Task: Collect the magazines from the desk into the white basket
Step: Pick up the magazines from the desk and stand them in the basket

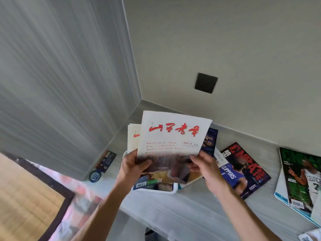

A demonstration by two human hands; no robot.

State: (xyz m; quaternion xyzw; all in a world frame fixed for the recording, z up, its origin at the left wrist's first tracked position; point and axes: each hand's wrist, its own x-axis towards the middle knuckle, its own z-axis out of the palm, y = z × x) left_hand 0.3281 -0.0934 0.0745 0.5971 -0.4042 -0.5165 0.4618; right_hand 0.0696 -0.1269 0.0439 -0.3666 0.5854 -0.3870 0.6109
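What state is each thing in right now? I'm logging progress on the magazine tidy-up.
White magazine with red title: held upright over the basket, gripped at its lower edge by both hands.
Left hand: grips its lower left corner.
Right hand: grips its lower right corner.
White basket: on the desk, magazines standing in it.
Red basketball magazine: flat on the desk, uncollected.
Green basketball magazine: flat on the desk atop another, uncollected.

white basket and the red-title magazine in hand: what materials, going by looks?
White basket: likely moulded plastic, smooth with a slight sheen and a rounded rim; mostly hidden. Red-title magazine: paper, matte white cover, thin, bowing a little between the left hand and right hand.
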